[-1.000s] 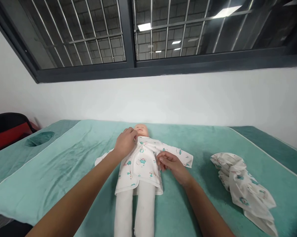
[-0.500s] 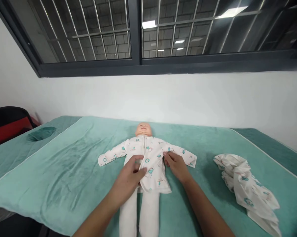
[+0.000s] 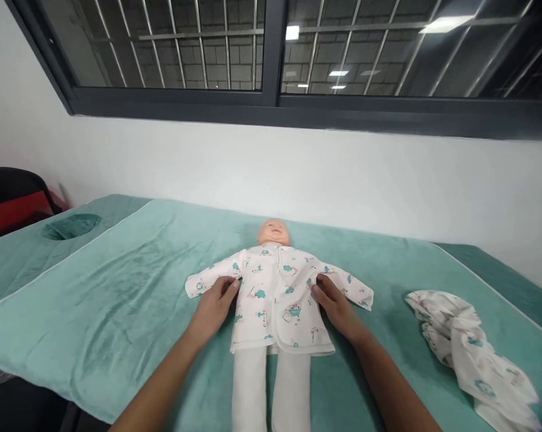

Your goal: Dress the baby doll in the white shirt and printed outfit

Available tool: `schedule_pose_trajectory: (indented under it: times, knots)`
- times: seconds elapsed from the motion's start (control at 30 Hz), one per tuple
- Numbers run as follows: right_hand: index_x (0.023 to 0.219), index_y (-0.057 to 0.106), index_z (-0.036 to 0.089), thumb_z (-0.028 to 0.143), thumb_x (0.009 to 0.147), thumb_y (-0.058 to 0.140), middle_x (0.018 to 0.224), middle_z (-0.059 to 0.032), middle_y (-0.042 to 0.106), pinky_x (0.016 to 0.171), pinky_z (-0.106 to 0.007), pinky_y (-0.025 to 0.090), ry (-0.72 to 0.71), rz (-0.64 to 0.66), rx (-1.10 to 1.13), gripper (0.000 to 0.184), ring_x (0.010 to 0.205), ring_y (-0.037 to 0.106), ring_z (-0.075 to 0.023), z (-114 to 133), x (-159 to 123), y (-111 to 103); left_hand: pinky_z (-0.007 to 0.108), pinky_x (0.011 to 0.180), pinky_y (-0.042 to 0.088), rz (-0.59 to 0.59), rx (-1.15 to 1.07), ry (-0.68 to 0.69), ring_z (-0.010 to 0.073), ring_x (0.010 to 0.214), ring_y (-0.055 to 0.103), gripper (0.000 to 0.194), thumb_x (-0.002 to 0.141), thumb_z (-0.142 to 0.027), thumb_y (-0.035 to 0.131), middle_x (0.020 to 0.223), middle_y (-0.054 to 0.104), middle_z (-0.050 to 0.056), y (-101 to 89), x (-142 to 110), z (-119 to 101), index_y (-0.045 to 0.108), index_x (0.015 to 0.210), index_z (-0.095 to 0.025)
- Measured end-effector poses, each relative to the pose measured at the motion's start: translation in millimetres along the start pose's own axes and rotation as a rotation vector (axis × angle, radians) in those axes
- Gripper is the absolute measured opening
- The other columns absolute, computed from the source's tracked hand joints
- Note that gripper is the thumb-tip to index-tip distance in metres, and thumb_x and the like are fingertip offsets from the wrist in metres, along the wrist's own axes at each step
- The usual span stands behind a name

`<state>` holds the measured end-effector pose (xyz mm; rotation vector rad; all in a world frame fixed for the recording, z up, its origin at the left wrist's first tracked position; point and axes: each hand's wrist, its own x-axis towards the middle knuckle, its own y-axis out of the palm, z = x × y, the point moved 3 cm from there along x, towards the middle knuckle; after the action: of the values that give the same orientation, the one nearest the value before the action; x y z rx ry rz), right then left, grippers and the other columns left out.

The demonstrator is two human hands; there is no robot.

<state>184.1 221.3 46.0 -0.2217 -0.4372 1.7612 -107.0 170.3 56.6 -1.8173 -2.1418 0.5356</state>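
Observation:
A baby doll (image 3: 274, 231) lies on its back, arms spread, in a white printed baby shirt (image 3: 277, 300) and white trousers (image 3: 249, 390). The shirt's front panels lie flat and meet down the middle. My left hand (image 3: 213, 309) is at the shirt's side below the sleeve on the left, thumb and fingertips pinched at the fabric edge. On the opposite side, my right hand (image 3: 340, 309) has its thumb and curled fingers closed on the shirt's side under the other sleeve. The fingertips partly hide the cloth they grip.
A crumpled white printed cloth (image 3: 473, 354) lies to the right on the green padded bed (image 3: 131, 312). The bed has a round hole (image 3: 72, 227) at the left end. Behind it stands a white wall with a barred window (image 3: 271, 105). A black and red chair (image 3: 16, 198) is at far left.
My left hand has left the shirt's front opening and moved outward to its left side. The front panel now lies flat. My right hand stays at the right side; the view has shifted slightly.

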Motion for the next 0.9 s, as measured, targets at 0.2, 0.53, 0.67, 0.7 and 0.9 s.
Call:
schedule_pose_trajectory:
  times: [0.2,0.53,0.67,0.7,0.9]
  knots:
    - [0.138,0.037,0.03,0.058,0.087,0.053,0.148,-0.0073,0.043,0.116,-0.046,0.03,-0.07,0.021,0.133,0.06,0.139,0.037,-0.0272,0.5,4.5,0.9,0.036,0.101,0.041,0.096,-0.214,0.061,0.0239,0.113,0.058,0.06,0.088,-0.058,0.051,0.122,0.064,0.009,33.2,35.0,-14.7,0.049,0.135,-0.02]
    - [0.136,0.043,0.032,0.05,0.088,0.057,0.147,-0.0025,0.047,0.107,-0.041,0.041,0.027,0.001,0.401,0.054,0.135,0.043,-0.0271,8.6,31.2,1.1,0.033,0.1,0.043,-0.074,-0.265,0.178,0.0188,0.107,0.062,0.035,0.092,-0.035,0.049,0.113,0.068,0.006,44.1,73.5,-1.1,0.057,0.121,-0.019]
    - [0.126,0.054,0.03,0.051,0.085,0.061,0.126,-0.0048,0.064,0.095,-0.042,0.049,0.141,-0.039,0.418,0.046,0.119,0.057,-0.0303,5.2,24.6,-0.6,0.036,0.088,0.048,-0.354,0.016,0.122,0.0219,0.099,0.063,0.022,0.092,-0.029,0.046,0.105,0.07,0.006,22.2,69.5,9.1,0.061,0.105,-0.02]
    - [0.123,0.057,0.029,0.051,0.085,0.061,0.121,-0.0059,0.067,0.093,-0.042,0.05,0.169,-0.051,0.395,0.044,0.116,0.058,-0.0309,4.0,21.7,-1.8,0.037,0.086,0.048,-0.405,0.13,0.124,0.0236,0.101,0.062,0.022,0.092,-0.027,0.045,0.105,0.069,0.007,14.9,68.7,9.8,0.061,0.104,-0.02]
    - [0.113,0.068,0.026,0.057,0.086,0.058,0.109,-0.0044,0.072,0.081,-0.038,0.053,0.146,0.048,0.215,0.043,0.094,0.066,-0.0267,-4.8,9.6,-10.5,0.041,0.083,0.044,-0.426,0.751,0.179,0.0312,0.108,0.053,0.025,0.088,-0.019,0.05,0.115,0.061,0.012,-22.9,72.5,17.3,0.063,0.11,-0.019]
